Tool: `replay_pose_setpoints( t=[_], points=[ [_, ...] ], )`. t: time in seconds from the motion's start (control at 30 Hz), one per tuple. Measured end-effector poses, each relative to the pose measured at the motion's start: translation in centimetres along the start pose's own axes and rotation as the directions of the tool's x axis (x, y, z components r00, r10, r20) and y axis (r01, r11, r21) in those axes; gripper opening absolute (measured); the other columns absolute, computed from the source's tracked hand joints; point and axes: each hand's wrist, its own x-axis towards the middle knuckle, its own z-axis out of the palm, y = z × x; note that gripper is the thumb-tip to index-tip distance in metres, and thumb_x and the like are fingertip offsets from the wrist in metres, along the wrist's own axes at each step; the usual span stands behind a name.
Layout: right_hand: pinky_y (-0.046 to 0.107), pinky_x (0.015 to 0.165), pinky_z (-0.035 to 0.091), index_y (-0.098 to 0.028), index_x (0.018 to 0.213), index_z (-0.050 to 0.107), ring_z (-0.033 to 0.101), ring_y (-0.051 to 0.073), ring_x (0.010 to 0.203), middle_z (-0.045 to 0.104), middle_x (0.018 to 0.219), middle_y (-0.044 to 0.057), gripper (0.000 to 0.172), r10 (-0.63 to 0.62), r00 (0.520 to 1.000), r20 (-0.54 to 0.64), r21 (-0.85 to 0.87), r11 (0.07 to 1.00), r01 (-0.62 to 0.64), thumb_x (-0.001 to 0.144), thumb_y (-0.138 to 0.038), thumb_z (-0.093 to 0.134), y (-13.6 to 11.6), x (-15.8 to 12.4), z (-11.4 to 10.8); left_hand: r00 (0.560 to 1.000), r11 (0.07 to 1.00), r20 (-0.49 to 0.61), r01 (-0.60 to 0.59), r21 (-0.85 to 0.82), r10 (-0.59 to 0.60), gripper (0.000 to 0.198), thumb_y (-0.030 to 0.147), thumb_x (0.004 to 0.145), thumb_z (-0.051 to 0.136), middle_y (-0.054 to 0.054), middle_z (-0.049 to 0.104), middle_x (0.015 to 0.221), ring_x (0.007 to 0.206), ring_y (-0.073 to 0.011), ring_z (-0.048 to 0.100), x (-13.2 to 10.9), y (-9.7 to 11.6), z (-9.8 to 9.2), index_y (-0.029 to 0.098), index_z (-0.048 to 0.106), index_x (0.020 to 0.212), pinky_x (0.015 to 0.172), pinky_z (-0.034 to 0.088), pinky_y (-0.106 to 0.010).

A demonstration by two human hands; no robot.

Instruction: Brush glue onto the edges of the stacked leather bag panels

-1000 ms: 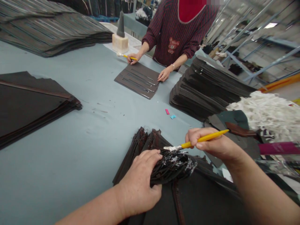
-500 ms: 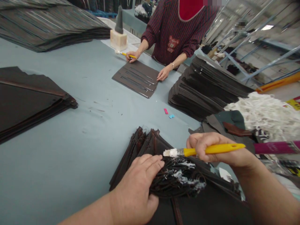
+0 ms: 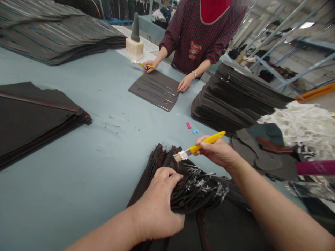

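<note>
My right hand (image 3: 214, 151) is closed round the yellow handle of a paintbrush (image 3: 208, 141). The brush's white-smeared bristles point down and left, just over the far side of a stack of dark leather pieces (image 3: 222, 223). White paste streaks the bunched, folded edges (image 3: 201, 188) of this stack. My left hand (image 3: 159, 205) grips the left side of those bunched edges, thumb below and fingers above. The stack rests on the blue-grey table (image 3: 91, 195), its corners sticking up beyond my left hand.
Across the table a co-worker's hand (image 3: 150, 65) holds another yellow brush over a slotted dark panel (image 3: 154, 90). Panel stacks stand at the back left (image 3: 62, 38) and right (image 3: 232, 97). A folded dark pile (image 3: 34, 118) lies left; white strips (image 3: 303, 122) heap at right.
My right hand has moved left and tilted the brush so its bristles point downward. White paste is now spread wider over the bunched edges. My left hand has curled more around them.
</note>
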Motion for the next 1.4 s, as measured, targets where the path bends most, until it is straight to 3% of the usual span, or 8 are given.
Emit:
replay_pose_setpoints(
  t=[0.17, 0.3, 0.5, 0.67, 0.9, 1.1, 1.3, 1.4],
  points=[
    [0.027, 0.058, 0.047, -0.016, 0.071, 0.063, 0.058, 0.013, 0.056, 0.06, 0.063, 0.001, 0.023, -0.035, 0.995, -0.098, 0.001, 0.999, 0.035, 0.059, -0.03, 0.076, 1.4, 1.5, 0.4, 0.996, 0.995, 0.004, 0.091, 0.045, -0.091, 0.07, 0.023, 0.051, 0.062, -0.011, 0.016, 0.14, 0.13, -0.0305, 0.013, -0.3, -0.7, 0.4, 0.021, 0.047, 0.118, 0.106, 0.018, -0.045],
    [0.026, 0.054, 0.046, -0.017, 0.07, 0.063, 0.056, 0.013, 0.054, 0.059, 0.061, 0.0, 0.019, -0.124, 0.976, -0.177, 0.017, 0.992, 0.129, 0.061, -0.03, 0.074, 0.2, 0.5, 0.1, 0.99, 0.99, 0.003, 0.142, 0.022, -0.142, 0.07, 0.024, 0.052, 0.062, -0.012, 0.02, 0.14, 0.129, -0.0273, 0.02, -0.4, -0.7, 0.6, 0.022, 0.048, 0.12, 0.105, 0.023, -0.041],
    [0.027, 0.055, 0.045, -0.016, 0.071, 0.062, 0.056, 0.014, 0.055, 0.06, 0.06, 0.001, 0.026, -0.027, 0.992, -0.123, -0.082, 0.997, 0.017, 0.058, -0.033, 0.076, 1.9, 0.6, 0.6, 0.985, 0.985, -0.018, 0.174, 0.003, -0.174, 0.071, 0.021, 0.049, 0.062, -0.011, 0.019, 0.141, 0.128, -0.027, 0.024, -0.2, -0.6, 0.5, 0.023, 0.049, 0.119, 0.104, 0.025, -0.04],
    [0.028, 0.059, 0.045, -0.018, 0.074, 0.062, 0.056, 0.013, 0.058, 0.06, 0.065, 0.0, 0.02, -0.155, 0.97, -0.187, -0.031, 0.988, 0.152, 0.063, -0.031, 0.073, 1.2, 0.9, -0.6, 0.975, 0.974, 0.008, 0.221, -0.04, -0.221, 0.072, 0.019, 0.05, 0.061, -0.011, 0.018, 0.142, 0.128, -0.0268, 0.025, -0.2, -0.5, 0.5, 0.021, 0.047, 0.12, 0.104, 0.025, -0.04],
    [0.029, 0.059, 0.044, -0.019, 0.071, 0.065, 0.056, 0.016, 0.061, 0.06, 0.065, 0.002, 0.019, -0.04, 0.999, 0.037, -0.027, 0.999, 0.041, 0.06, -0.03, 0.075, -0.4, 0.0, -1.0, 0.998, 0.998, -0.059, -0.014, -0.056, 0.011, 0.065, 0.013, 0.054, 0.055, -0.009, 0.038, 0.132, 0.122, -0.0215, 0.033, -0.5, -1.0, 1.0, 0.017, 0.045, 0.119, 0.104, 0.028, -0.038],
    [0.031, 0.057, 0.039, -0.018, 0.068, 0.068, 0.051, 0.018, 0.063, 0.054, 0.062, 0.004, 0.014, -0.09, 0.959, 0.269, -0.179, 0.974, 0.141, 0.067, -0.033, 0.069, -3.7, -3.5, -1.6, 0.995, 0.993, -0.017, 0.096, -0.064, -0.098, 0.068, 0.012, 0.057, 0.052, -0.009, 0.043, 0.124, 0.113, -0.0194, 0.042, -0.8, 0.0, 0.4, 0.016, 0.036, 0.122, 0.101, 0.033, -0.035],
    [0.032, 0.065, 0.04, -0.023, 0.078, 0.068, 0.052, 0.018, 0.071, 0.056, 0.072, 0.003, 0.009, -0.21, 0.971, 0.114, -0.245, 0.941, 0.232, 0.07, -0.027, 0.068, -5.0, -5.1, -2.7, 0.988, 0.988, 0.038, 0.151, -0.024, -0.151, 0.073, 0.017, 0.057, 0.054, -0.011, 0.035, 0.13, 0.121, -0.0231, 0.032, -0.4, 0.2, 0.1, 0.013, 0.032, 0.127, 0.106, 0.025, -0.036],
    [0.036, 0.069, 0.041, -0.023, 0.076, 0.069, 0.053, 0.021, 0.074, 0.057, 0.073, 0.005, 0.009, -0.175, 0.969, 0.176, -0.321, 0.92, 0.225, 0.069, -0.028, 0.068, -4.4, -5.0, -2.1, 0.994, 0.995, 0.046, 0.104, 0.003, -0.104, 0.072, 0.017, 0.055, 0.055, -0.012, 0.039, 0.125, 0.117, -0.0236, 0.036, -0.3, 0.3, 0.0, 0.011, 0.036, 0.124, 0.105, 0.028, -0.035]
  ],
)
